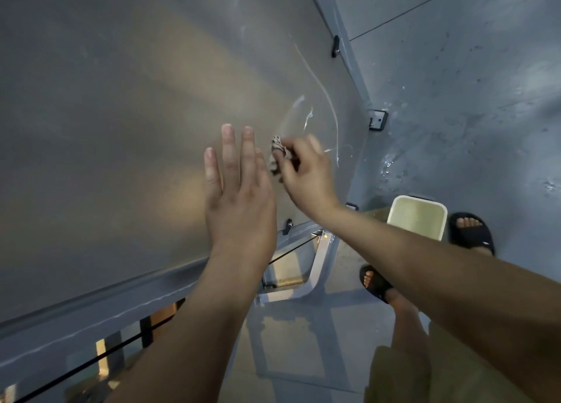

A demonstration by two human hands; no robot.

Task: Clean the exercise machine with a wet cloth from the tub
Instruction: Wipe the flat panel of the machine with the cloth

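Clear plastic, hazy and smeared, fills most of the view: a broad panel (121,99) of the exercise machine (349,53), edged below by a grey frame rail (91,314). The left hand (239,202) is raised flat in front of the panel, its grip spread with the fingers straight and close together; whether the palm touches the plastic cannot be told. Just beside it, the right hand (306,172) has its grip curled around a crumpled patterned cloth (277,153) and holds it against the panel. Thin wet streaks (329,102) curve across the plastic above the cloth. Down on the grey floor (455,99), the pale tub (417,217) stands under the right forearm, close to a foot in a black sandal (472,229); the other sandal (375,282) is nearer the machine's base. Water drops (391,166) glisten on the floor above the tub. A black cable (91,360) runs under the rail.
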